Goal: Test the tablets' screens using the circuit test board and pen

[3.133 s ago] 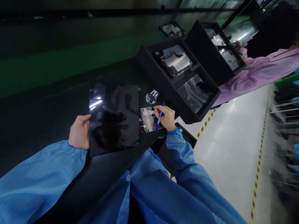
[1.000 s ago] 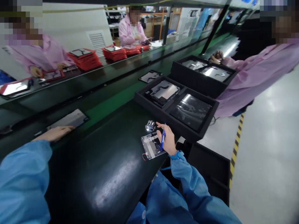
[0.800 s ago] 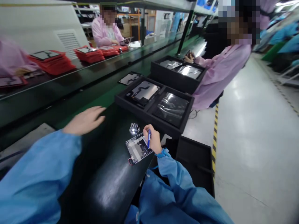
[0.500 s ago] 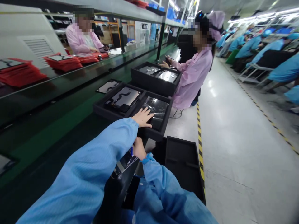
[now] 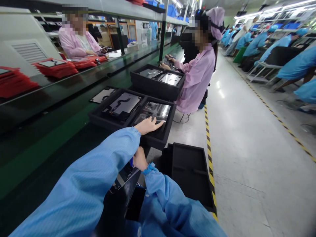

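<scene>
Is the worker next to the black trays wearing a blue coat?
No, the worker beside the black tray wears a pink coat.

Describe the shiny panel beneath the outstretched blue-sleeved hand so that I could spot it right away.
On the long dark workbench sits a black foam tray with two compartments, just beyond the person's left hand. Look in the right compartment, beneath those fingers, for the glossy dark panel. Its mirror-like shine sets it apart from the silver panel next door, which has a black snaking cable across it.

The left sleeve hid most of the right hand and the blue pen, while the circuit board sat too shadowed to make out.
</scene>
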`<state>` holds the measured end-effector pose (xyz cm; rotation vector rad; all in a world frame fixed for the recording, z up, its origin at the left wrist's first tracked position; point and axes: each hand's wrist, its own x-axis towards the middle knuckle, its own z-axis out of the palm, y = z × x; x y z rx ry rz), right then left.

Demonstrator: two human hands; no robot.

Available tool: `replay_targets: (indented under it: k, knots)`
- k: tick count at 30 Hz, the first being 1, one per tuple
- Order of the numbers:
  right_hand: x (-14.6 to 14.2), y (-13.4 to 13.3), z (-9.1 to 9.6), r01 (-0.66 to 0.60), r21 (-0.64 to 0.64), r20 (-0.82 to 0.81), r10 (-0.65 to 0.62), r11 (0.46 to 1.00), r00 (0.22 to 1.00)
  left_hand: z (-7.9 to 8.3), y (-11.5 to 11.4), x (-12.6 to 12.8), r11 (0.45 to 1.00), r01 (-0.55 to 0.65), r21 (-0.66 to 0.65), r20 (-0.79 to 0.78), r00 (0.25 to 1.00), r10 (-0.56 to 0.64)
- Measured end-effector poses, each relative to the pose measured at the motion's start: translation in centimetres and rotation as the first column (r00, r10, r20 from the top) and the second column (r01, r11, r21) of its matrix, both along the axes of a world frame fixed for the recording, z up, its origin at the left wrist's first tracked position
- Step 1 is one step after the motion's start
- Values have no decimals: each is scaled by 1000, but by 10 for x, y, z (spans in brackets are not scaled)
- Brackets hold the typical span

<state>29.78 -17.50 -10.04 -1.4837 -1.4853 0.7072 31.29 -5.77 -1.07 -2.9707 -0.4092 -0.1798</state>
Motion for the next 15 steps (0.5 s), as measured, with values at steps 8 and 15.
replay_targets:
  k: [8, 15]
  knots:
    - [1, -1, 9, -50, 53, -94, 55, 997, 994, 45, -11, -76, 874, -175, -453, 688, 555, 468]
    - [4, -13, 20, -214, 154, -38, 223, 964, 974, 47, -130, -233, 306, 294, -905, 258, -190, 947]
